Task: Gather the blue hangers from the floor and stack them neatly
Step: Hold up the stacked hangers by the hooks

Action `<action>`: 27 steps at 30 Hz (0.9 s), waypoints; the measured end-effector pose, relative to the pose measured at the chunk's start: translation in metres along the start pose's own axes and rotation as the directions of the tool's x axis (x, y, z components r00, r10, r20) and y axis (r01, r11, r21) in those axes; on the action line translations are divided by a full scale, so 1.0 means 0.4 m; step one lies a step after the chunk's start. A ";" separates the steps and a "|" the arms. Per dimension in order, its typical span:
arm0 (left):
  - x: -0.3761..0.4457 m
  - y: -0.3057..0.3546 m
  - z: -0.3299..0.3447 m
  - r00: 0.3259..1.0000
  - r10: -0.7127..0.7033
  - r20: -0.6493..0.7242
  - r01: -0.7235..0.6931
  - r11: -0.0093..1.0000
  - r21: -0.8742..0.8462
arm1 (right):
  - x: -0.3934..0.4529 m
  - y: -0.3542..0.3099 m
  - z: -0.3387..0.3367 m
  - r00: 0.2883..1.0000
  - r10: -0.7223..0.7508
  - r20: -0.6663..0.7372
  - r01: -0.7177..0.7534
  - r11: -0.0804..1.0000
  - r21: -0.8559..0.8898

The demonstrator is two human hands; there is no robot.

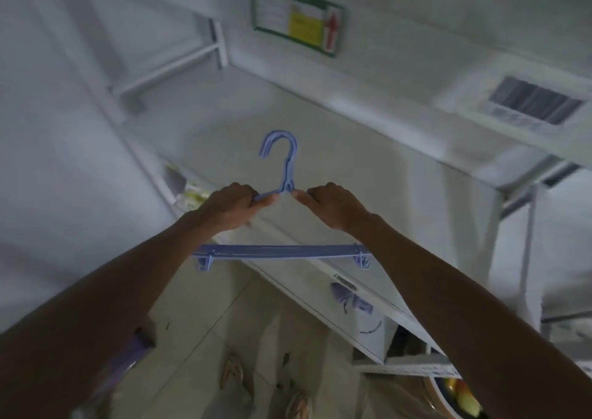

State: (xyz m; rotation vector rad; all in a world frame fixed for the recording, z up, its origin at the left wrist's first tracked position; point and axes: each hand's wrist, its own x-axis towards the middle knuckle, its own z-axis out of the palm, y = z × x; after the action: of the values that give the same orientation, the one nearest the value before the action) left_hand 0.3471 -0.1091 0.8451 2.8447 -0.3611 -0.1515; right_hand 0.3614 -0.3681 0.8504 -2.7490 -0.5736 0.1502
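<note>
A bunch of blue plastic hangers (279,252) lies pressed together, hooks aligned and pointing away from me. My left hand (230,208) grips the left shoulder just beside the neck. My right hand (331,205) grips the right shoulder at the same height. The hooks (282,149) overlap above a pale flat surface (368,168), and the bottom bars with their small clips hang between my forearms. Whether the bunch rests on the surface or is held above it, I cannot tell.
A white cabinet or appliance top with a drawer front (339,293) stands ahead. A green-framed label (298,18) and a barcode sticker (535,104) are on the white wall beyond. Tiled floor (198,332) and my feet (234,373) are below, a bowl of fruit (461,399) at lower right.
</note>
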 end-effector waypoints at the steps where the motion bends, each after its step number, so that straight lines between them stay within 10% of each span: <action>1: -0.032 -0.034 -0.002 0.999 -0.030 -0.021 0.030 0.999 -0.021 | 0.024 -0.035 0.013 0.999 -0.026 0.029 0.027 1.000 -0.006; 14: -0.329 -0.435 -0.054 0.891 -0.452 -0.032 0.445 0.886 -0.126 | 0.259 -0.472 0.195 0.914 -0.270 0.303 0.250 0.963 0.103; 27: -0.270 -0.679 -0.148 0.931 -0.364 0.014 0.361 0.914 -0.184 | 0.430 -0.632 0.220 0.910 -0.228 0.345 0.160 0.963 0.216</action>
State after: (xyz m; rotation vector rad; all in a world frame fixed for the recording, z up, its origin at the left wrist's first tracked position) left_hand 0.3138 0.1871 0.8337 2.6963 0.1836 -0.2152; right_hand 0.4098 -0.0536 0.8468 -2.4758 -0.8805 0.6470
